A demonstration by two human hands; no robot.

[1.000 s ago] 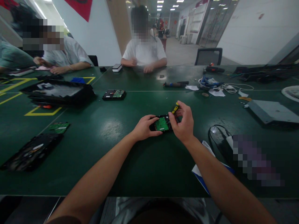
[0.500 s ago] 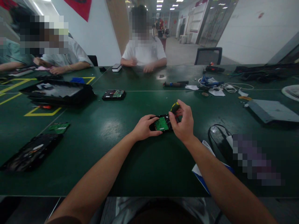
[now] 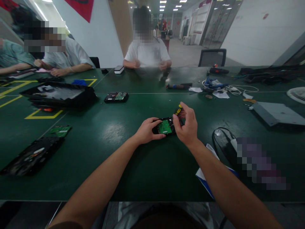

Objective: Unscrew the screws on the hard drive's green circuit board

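A black hard drive with a green circuit board (image 3: 165, 127) lies flat on the dark green table. My left hand (image 3: 148, 130) grips its left end, thumb along the near edge and fingers along the far edge. In my right hand (image 3: 187, 124) is a screwdriver with a yellow and black handle (image 3: 178, 110), pinched between thumb and fingers over the drive's right end. The handle leans a little; its tip is hidden behind my fingers.
Another hard drive (image 3: 116, 97) lies farther back. At left are a black tray (image 3: 59, 95), a loose green board (image 3: 60, 130) and a dark opened casing (image 3: 33, 156). A grey metal box (image 3: 278, 113) and cables (image 3: 215, 83) lie right. A person (image 3: 147, 54) sits opposite.
The screwdriver handle has turned in my right hand, its yellow part now facing differently. My left hand and the drive stay put. The person opposite has moved their hands apart.
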